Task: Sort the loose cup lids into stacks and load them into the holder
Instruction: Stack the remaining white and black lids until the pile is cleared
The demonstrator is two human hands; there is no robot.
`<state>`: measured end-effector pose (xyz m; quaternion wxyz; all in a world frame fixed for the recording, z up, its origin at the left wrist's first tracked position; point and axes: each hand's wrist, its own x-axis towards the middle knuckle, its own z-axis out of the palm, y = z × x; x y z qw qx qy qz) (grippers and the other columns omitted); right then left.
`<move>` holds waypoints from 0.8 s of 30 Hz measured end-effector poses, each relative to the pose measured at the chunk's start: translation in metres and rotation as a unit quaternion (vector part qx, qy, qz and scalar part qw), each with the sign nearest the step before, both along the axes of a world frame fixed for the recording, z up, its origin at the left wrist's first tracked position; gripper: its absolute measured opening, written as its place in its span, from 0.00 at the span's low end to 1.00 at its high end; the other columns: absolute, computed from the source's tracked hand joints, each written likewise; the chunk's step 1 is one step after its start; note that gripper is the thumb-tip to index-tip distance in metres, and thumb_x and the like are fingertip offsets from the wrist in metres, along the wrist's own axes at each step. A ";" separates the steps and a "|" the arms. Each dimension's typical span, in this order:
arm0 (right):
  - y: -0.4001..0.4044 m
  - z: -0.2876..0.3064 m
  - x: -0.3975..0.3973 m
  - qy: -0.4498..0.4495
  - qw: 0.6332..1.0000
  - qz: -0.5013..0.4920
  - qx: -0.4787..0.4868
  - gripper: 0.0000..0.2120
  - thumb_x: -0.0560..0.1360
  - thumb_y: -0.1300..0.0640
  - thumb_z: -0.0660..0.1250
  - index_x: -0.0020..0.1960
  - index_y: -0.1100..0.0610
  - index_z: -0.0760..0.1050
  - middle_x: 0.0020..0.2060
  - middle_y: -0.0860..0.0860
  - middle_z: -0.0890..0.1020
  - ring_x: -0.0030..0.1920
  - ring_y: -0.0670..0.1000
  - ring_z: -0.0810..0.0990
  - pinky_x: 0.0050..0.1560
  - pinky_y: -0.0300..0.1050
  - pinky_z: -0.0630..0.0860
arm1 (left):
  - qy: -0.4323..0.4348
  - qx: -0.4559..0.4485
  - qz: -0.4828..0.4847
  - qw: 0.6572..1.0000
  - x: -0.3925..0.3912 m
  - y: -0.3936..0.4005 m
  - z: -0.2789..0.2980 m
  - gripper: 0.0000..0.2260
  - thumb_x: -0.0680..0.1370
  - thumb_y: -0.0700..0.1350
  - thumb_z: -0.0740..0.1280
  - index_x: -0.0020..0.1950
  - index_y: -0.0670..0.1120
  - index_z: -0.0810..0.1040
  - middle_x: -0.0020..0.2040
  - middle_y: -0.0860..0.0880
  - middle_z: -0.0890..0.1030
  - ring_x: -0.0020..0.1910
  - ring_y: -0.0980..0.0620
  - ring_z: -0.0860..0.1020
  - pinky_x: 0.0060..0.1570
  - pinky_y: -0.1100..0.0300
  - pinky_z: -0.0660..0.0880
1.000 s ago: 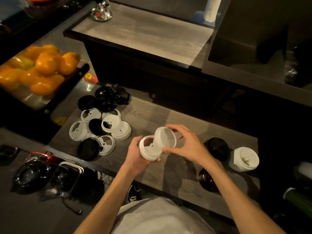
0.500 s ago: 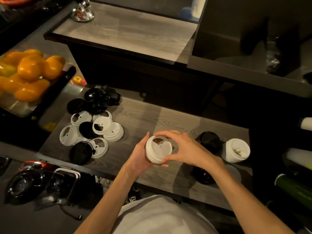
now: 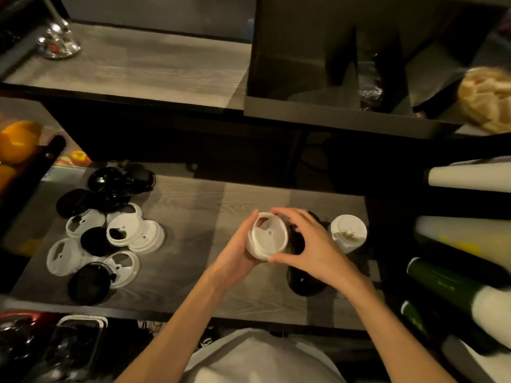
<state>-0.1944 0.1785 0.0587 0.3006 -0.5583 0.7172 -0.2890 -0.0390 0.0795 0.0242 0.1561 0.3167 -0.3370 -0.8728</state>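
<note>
While both hands hold it above the middle of the grey wood-grain surface (image 3: 193, 217), the short stack of white lids (image 3: 266, 235) sits tilted, its top face with the sip opening turned toward the camera. The left hand (image 3: 235, 261) cups the stack from the left and from below, with its thumb lying along the left rim. The right hand (image 3: 312, 244) arches over the right side; its fingers (image 3: 287, 217) curl round the far rim and its thumb presses the near rim, so both hands grip the stack.

Just to the right of the right hand, a taller stack of white lids (image 3: 349, 233) stands upright on the surface. Dark lids (image 3: 304, 283) lie partly hidden beneath the right hand and wrist; whether they form one stack or two cannot be told.

Well apart, on the left part of the surface, loose lids lie in a mixed heap: white lids (image 3: 130, 230) overlap one another, and black lids (image 3: 91, 283) lie among them and beyond them. Oranges (image 3: 16, 142) show at the left edge. Rolled tubes, white and green (image 3: 448, 283), lie at the right edge.
</note>
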 end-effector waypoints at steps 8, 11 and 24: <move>0.049 0.001 -0.050 -0.207 0.946 -0.247 -0.001 0.25 0.74 0.53 0.78 0.67 0.44 0.73 0.58 0.41 0.80 0.53 0.44 0.84 0.46 0.43 0.84 | -0.033 -0.139 -0.049 0.989 -0.073 0.027 0.008 0.21 0.83 0.59 0.62 0.67 0.47 0.79 0.62 0.45 0.83 0.63 0.43 0.81 0.61 0.45 0.77; 0.065 0.003 -0.083 -0.093 0.977 -0.189 0.013 0.23 0.76 0.50 0.76 0.69 0.41 0.77 0.60 0.38 0.81 0.60 0.36 0.79 0.61 0.43 0.80 | -0.076 -0.214 -0.051 0.973 -0.088 0.029 0.008 0.22 0.79 0.62 0.66 0.62 0.47 0.81 0.53 0.48 0.85 0.52 0.53 0.83 0.52 0.55 0.79; 0.085 -0.046 -0.113 -0.275 0.864 -0.418 -0.054 0.22 0.76 0.51 0.75 0.67 0.48 0.72 0.61 0.53 0.82 0.57 0.49 0.84 0.52 0.45 0.83 | -0.089 -0.203 -0.090 0.971 -0.150 0.038 -0.002 0.16 0.80 0.44 0.70 0.65 0.39 0.72 0.59 0.40 0.83 0.57 0.45 0.84 0.57 0.47 0.82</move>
